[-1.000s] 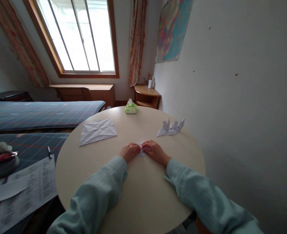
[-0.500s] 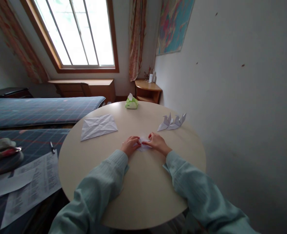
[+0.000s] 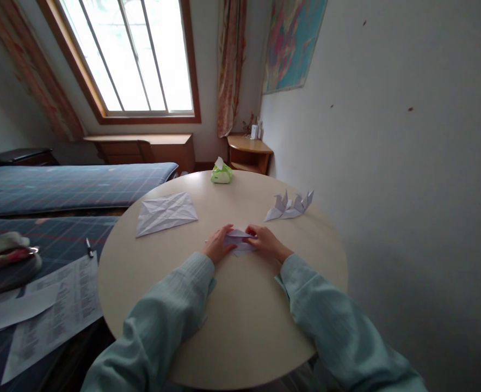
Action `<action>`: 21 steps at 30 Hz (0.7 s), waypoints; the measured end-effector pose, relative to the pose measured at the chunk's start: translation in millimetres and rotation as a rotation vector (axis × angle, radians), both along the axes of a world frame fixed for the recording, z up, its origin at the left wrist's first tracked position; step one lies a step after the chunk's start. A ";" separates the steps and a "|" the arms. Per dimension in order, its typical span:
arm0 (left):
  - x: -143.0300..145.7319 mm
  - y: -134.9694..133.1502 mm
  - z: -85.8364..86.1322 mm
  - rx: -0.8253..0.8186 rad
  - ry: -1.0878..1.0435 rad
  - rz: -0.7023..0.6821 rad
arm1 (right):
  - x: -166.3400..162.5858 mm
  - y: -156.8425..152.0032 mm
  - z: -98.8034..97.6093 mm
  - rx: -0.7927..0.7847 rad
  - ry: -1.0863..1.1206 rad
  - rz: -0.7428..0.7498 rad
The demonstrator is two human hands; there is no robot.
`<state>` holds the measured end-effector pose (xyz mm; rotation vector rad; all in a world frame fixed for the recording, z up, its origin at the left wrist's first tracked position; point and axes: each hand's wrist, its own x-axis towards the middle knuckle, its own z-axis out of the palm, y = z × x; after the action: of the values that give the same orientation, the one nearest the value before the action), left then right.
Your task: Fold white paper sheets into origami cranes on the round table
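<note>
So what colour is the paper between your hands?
The folded paper is white, clearest in the head view.

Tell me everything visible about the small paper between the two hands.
The folded paper is small and white, folded into a flat, pointed shape with an upper flap raised. It lies on the round beige table, near its middle. The left hand holds its left end, the right hand its right end; they hide part of it.

Left hand (image 3: pixel 217 246) and right hand (image 3: pixel 265 243) are covering both ends of the folded paper (image 3: pixel 239 239). Printed sheets (image 3: pixel 53 310) are running off the left edge, print too small to read.
</note>
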<state>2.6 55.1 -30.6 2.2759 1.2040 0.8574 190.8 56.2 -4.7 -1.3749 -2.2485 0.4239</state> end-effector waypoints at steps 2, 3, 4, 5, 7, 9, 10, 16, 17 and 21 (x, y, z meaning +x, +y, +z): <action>-0.7 -1.2 3.5 0.014 0.068 0.014 | 0.5 -1.0 2.1 -0.014 0.032 0.016; -1.0 -1.8 4.8 0.028 0.095 0.014 | 0.7 -1.6 3.6 -0.025 0.041 0.015; -1.2 -2.3 5.8 0.044 0.113 0.009 | 0.7 -2.3 5.4 -0.038 0.045 0.008; -1.4 -2.7 6.5 0.060 0.125 0.001 | 0.8 -3.0 7.0 -0.053 0.043 -0.002; -1.6 -3.2 7.1 0.081 0.142 -0.013 | 0.8 -4.3 9.6 -0.083 0.029 -0.022; -1.9 -3.7 7.0 0.083 0.157 -0.025 | 0.8 -5.1 10.6 -0.105 0.012 -0.022; -2.0 -3.9 6.9 0.081 0.162 -0.032 | 0.7 -5.3 10.6 -0.115 0.004 -0.018; -1.3 -5.5 8.3 0.059 0.156 -0.044 | -2.5 -5.2 8.8 -0.181 -0.031 -0.023; -1.1 -5.8 9.3 0.049 0.159 -0.035 | -3.5 -5.5 9.0 -0.196 -0.041 -0.009; -1.0 -7.5 14.7 0.000 0.243 0.020 | -8.4 -8.8 9.9 -0.095 -0.048 0.055</action>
<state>1.6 47.7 -15.9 2.4259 1.3295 0.5989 182.4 47.4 5.3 -1.3864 -2.3371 0.5280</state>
